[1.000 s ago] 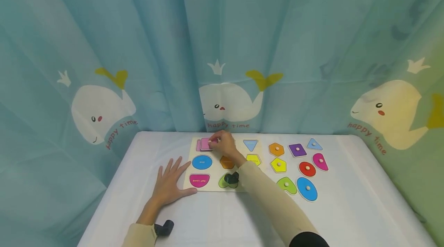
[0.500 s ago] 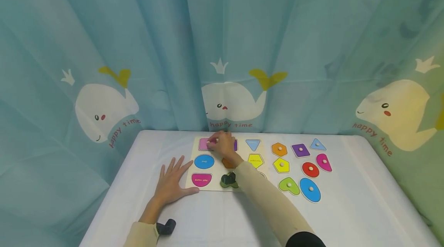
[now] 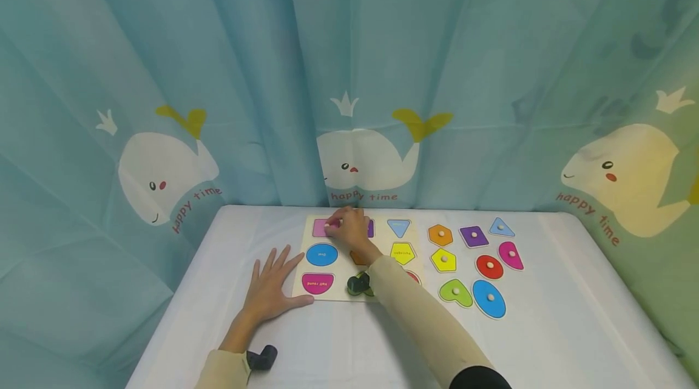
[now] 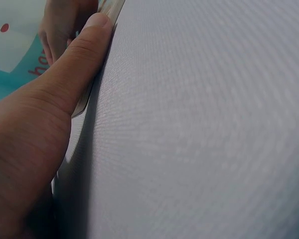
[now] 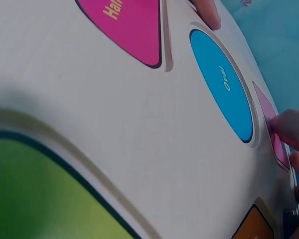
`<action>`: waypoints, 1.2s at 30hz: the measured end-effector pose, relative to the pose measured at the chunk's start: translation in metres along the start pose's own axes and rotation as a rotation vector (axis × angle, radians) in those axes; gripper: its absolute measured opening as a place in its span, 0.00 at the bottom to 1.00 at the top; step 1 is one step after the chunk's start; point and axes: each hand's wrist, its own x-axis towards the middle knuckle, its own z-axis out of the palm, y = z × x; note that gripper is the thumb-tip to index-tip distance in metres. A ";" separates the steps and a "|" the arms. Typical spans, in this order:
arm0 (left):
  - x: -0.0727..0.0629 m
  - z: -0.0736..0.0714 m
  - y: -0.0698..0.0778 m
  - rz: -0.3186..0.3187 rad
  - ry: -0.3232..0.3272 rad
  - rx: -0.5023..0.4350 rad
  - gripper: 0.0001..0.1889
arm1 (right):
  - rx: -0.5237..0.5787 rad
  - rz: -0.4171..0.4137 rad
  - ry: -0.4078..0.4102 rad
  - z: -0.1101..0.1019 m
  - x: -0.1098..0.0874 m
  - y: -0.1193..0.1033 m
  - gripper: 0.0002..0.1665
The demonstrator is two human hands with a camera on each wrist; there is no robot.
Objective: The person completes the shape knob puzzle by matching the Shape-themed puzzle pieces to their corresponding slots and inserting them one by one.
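Observation:
A cream shape-puzzle board (image 3: 343,264) lies on the table. At its far left corner my right hand (image 3: 354,230) pinches the knob of a pink four-sided puzzle piece (image 3: 318,228), which sits over the pink recess and looks lined up with it. In the right wrist view the fingers touch this pink piece (image 5: 264,105) beyond the blue oval recess (image 5: 220,82). With fingers spread, my left hand (image 3: 269,293) rests at the board's left side, its thumb along the near edge. The right hand and forearm hide part of the board's middle.
Right of the board lie several knobbed pieces, among them an orange hexagon (image 3: 440,235), a purple diamond (image 3: 474,236), a green heart (image 3: 455,293) and a blue oval (image 3: 489,299). A blue curtain (image 3: 262,73) hangs behind the white table (image 3: 568,316).
The pink piece, earlier offset to the right of its recess, has shifted left over it, still pinched by my right hand. My left hand stays in place. The head view has turned slightly.

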 end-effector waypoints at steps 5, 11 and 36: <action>0.001 0.001 -0.002 -0.002 -0.003 0.006 0.53 | 0.001 -0.007 0.001 0.000 0.001 0.001 0.08; 0.003 0.005 -0.005 0.020 0.020 0.022 0.53 | 0.005 -0.014 0.001 -0.001 0.002 0.003 0.08; 0.001 0.002 -0.001 -0.002 0.003 -0.014 0.54 | 0.047 -0.255 -0.179 -0.099 -0.018 0.044 0.25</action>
